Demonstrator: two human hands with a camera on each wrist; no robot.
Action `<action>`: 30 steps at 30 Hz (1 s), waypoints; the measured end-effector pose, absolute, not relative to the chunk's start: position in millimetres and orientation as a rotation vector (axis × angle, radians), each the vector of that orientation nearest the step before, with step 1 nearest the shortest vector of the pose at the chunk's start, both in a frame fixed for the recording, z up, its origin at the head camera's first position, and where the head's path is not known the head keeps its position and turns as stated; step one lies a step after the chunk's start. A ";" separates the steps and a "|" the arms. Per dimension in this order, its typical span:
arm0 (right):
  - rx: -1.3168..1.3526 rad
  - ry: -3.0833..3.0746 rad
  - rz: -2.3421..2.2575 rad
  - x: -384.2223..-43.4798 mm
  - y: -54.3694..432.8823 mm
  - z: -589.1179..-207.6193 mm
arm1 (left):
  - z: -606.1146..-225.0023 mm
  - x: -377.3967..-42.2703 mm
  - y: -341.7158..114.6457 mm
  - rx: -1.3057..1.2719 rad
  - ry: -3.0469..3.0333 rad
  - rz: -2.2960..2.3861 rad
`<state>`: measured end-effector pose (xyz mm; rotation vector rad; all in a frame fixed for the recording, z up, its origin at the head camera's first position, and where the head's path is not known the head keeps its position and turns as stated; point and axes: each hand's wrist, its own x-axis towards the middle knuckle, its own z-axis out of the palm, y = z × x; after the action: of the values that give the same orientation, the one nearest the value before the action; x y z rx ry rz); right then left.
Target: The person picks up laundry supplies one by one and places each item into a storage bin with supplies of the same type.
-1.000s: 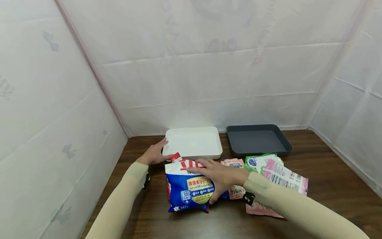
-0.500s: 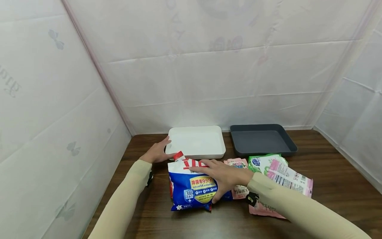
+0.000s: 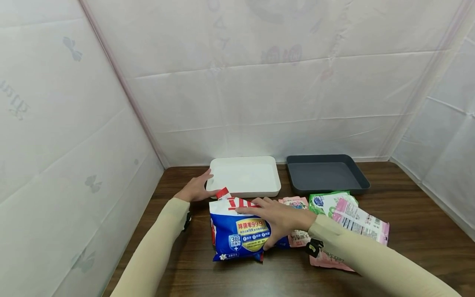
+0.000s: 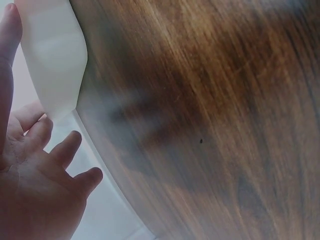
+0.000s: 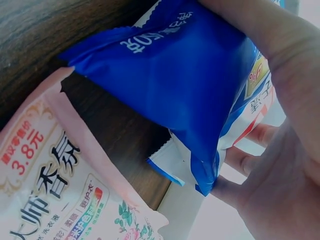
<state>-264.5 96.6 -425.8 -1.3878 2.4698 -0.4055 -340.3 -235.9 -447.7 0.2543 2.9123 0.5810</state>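
Note:
My left hand [image 3: 196,188] holds the left end of a white tray [image 3: 272,194]. In the left wrist view the tray's end wall [image 4: 56,57] lies between thumb and nearest fingers, and the other fingers stand free. My right hand [image 3: 282,218] grips a blue and white laundry detergent bag [image 3: 227,231] from above and the right, fingers spread over its top, thumb low on its side. The right wrist view shows the bag's blue side [image 5: 180,75], with fingers on its far face. Red bits of other packaging peek out from behind the bag.
A dark grey tray [image 3: 326,177] stands right of the white one. Pink pouches of laundry liquid [image 3: 298,237], a green and white packet [image 3: 320,202] and a pink-edged packet [image 3: 358,222] lie on the brown table at right, partly under my forearm. White curtains enclose the table.
The view has shifted slightly, so everything sits a little further right than one second ago. Both hands keep their places on the tray and the bag.

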 end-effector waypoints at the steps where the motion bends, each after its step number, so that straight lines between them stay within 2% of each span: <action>1: -1.392 2.471 -0.408 -264.4 96.5 -426.0 | -447.3 -340.0 -235.8 0.250 2.912 0.582; 30: -1.394 2.507 -0.354 -263.1 94.9 -416.3 | -450.3 -344.3 -236.2 0.272 2.918 0.590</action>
<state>-263.1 94.9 -416.3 -1.3935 2.5071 -0.3544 -344.3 -236.2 -450.3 0.2715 2.9177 0.5897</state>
